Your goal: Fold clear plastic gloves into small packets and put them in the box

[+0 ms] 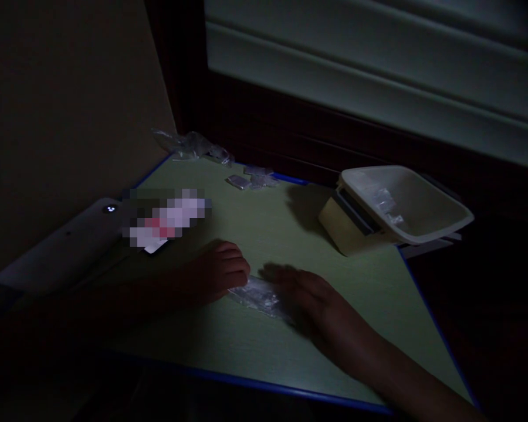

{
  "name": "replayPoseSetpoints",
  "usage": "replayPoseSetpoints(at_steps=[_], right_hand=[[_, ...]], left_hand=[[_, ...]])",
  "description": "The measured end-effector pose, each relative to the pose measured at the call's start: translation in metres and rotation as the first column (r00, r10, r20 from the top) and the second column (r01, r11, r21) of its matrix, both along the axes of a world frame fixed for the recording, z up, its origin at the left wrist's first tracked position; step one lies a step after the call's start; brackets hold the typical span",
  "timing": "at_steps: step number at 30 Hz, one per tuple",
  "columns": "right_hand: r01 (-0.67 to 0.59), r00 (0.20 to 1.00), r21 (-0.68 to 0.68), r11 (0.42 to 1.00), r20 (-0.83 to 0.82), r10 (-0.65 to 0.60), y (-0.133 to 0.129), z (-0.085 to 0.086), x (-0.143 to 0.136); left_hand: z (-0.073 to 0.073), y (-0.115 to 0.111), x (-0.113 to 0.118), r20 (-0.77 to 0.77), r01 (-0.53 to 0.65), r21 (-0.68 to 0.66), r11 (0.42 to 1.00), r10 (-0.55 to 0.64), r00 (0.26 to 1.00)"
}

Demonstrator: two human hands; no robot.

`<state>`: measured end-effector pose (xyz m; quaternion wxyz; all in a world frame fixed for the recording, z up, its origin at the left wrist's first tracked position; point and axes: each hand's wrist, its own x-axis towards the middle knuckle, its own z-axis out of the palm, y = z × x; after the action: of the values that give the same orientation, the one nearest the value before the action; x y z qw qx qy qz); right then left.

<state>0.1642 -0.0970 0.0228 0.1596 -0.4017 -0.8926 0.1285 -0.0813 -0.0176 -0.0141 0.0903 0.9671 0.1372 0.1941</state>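
Note:
A small clear plastic bag (pixel 259 296) lies flat on the pale green table (pixel 255 351) between my two hands. My left hand (pixel 229 269) has its fingers curled closed at the bag's left end. From the right, my right hand (pixel 310 293) reaches over the bag's other end with its fingers stretched out and slightly blurred. Its palm side is hidden, so I cannot tell how firmly it touches the plastic. The bag's contents are too dim to make out.
A white tub (pixel 365 234) with small clear packets inside stands tilted at the right edge. Flat packets (pixel 250 179) and crumpled plastic (pixel 193 145) lie at the back. A phone (pixel 156 243), partly pixelated, and a white device (pixel 66 246) are on the left.

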Motion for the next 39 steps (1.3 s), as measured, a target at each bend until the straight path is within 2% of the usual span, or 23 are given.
replayPoseSetpoints(at_steps=[3,6,9,11,15,16,17,18,20,24,26,29,31,34,37,39], right_hand=[[-0.087,0.991,0.051,0.995,0.107,0.081,-0.01,-0.008,-0.008],[-0.17,0.969,0.009,0.985,0.185,0.166,-0.017,-0.017,-0.011],[-0.186,0.959,-0.028,0.982,0.213,0.188,-0.019,-0.021,-0.008],[-0.193,0.957,-0.038,0.98,0.211,0.197,-0.018,-0.022,-0.005],[-0.219,0.954,-0.047,0.975,0.2,0.224,-0.016,-0.021,0.003],[-0.227,0.951,-0.047,0.973,0.203,0.231,-0.015,-0.02,0.005],[-0.236,0.949,-0.048,0.971,0.206,0.241,-0.014,-0.018,0.006],[-0.243,0.947,-0.046,0.969,0.206,0.247,-0.014,-0.016,0.006],[-0.226,0.952,-0.029,0.974,0.205,0.227,-0.012,-0.011,0.002],[-0.137,0.973,0.072,0.988,0.195,0.12,-0.012,-0.006,-0.022],[-0.093,0.981,0.1,0.991,0.182,0.074,-0.012,-0.01,-0.037],[-0.039,0.979,0.065,0.997,0.2,0.025,-0.013,-0.022,-0.045],[-0.036,0.973,0.046,0.998,0.228,0.025,-0.015,-0.03,-0.037],[-0.036,0.97,0.065,0.997,0.243,0.019,-0.02,-0.036,-0.011],[-0.008,0.967,0.105,0.994,0.253,-0.019,-0.023,-0.036,0.014],[-0.002,0.962,0.136,0.991,0.269,-0.035,-0.023,-0.034,0.022]], left_hand=[[0.0,-0.001,-0.001,-0.013,-0.007,0.033,0.999,0.007,1.0],[0.001,0.0,0.0,-0.043,0.013,0.094,0.995,-0.009,0.999],[0.009,-0.002,0.002,-0.114,0.079,0.165,0.983,-0.061,0.992],[0.015,-0.009,0.0,-0.182,0.139,0.166,0.976,-0.109,0.977],[0.021,-0.033,-0.017,-0.31,-0.003,0.11,0.994,0.037,0.95],[0.02,-0.039,-0.023,-0.278,-0.012,0.097,0.995,0.038,0.96],[0.02,-0.044,-0.029,-0.301,-0.068,0.046,0.997,0.078,0.95],[0.019,-0.049,-0.034,-0.27,-0.037,0.014,0.999,0.039,0.962],[0.017,-0.055,-0.038,-0.249,-0.113,-0.025,0.993,0.104,0.963],[0.01,-0.059,-0.035,-0.209,-0.151,-0.011,0.988,0.145,0.967],[0.007,-0.059,-0.034,-0.213,-0.139,0.002,0.99,0.137,0.968],[0.005,-0.059,-0.035,-0.257,-0.138,-0.016,0.99,0.129,0.958],[0.007,-0.059,-0.037,-0.29,-0.159,-0.033,0.987,0.143,0.946],[0.01,-0.06,-0.038,-0.282,-0.166,-0.046,0.985,0.147,0.948],[0.011,-0.061,-0.038,-0.267,-0.164,-0.059,0.985,0.143,0.953],[0.01,-0.062,-0.037,-0.256,-0.162,-0.051,0.986,0.144,0.956]])
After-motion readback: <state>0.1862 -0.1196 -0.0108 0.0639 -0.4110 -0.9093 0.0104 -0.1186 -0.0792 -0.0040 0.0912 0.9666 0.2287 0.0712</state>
